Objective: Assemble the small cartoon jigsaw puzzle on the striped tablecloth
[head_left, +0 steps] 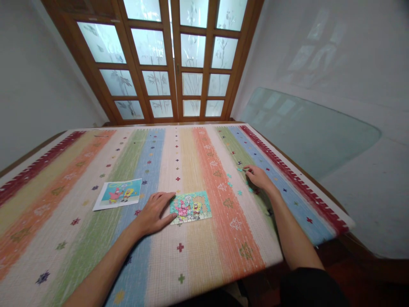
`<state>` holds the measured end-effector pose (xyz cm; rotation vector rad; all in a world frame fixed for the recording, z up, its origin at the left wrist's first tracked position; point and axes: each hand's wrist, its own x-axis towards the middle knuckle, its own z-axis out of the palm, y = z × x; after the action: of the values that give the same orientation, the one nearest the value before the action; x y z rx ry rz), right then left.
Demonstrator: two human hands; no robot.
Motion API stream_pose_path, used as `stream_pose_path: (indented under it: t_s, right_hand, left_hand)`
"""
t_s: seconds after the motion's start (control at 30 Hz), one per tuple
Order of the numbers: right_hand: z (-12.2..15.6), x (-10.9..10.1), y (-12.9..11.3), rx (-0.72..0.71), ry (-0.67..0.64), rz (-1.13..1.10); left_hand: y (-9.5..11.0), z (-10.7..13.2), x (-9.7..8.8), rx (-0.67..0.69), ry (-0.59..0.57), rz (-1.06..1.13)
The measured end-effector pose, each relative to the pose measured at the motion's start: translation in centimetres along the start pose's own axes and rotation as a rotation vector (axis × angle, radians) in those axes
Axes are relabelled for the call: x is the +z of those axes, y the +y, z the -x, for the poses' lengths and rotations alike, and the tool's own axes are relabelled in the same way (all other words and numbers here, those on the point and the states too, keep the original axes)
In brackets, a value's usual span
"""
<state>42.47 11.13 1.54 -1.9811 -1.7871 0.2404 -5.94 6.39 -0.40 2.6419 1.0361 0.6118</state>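
Note:
A small jigsaw puzzle (191, 208), mostly put together, lies on the striped cloth; its picture shows cartoon figures, and brown backing shows through gaps at its upper right. My left hand (157, 214) rests open at the puzzle's left side, thumb and fingertips touching its edge. Farther right, my right hand (256, 176) reaches over loose teal puzzle pieces (230, 184). Its thumb and index finger are pinched together at a teal puzzle piece (245, 169), which is partly hidden by the fingertips. Another loose piece (240, 169) lies just left of them.
Left of the puzzle lies a printed reference picture (123, 192) with the same figures. A striped tablecloth (198, 256) covers the table. Glass-paned wooden doors (175, 64) stand behind it, and a sheet of glass (306, 128) leans on the right wall.

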Motion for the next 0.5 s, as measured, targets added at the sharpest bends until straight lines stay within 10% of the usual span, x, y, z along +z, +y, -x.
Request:
stream_pose_path:
  t_s: [0.5]
  right_hand:
    - [-0.1, 2.8, -4.3, -0.201, -0.156, -0.122]
  left_hand:
    - [-0.2, 0.1, 0.2, -0.011, -0.010, 0.015]
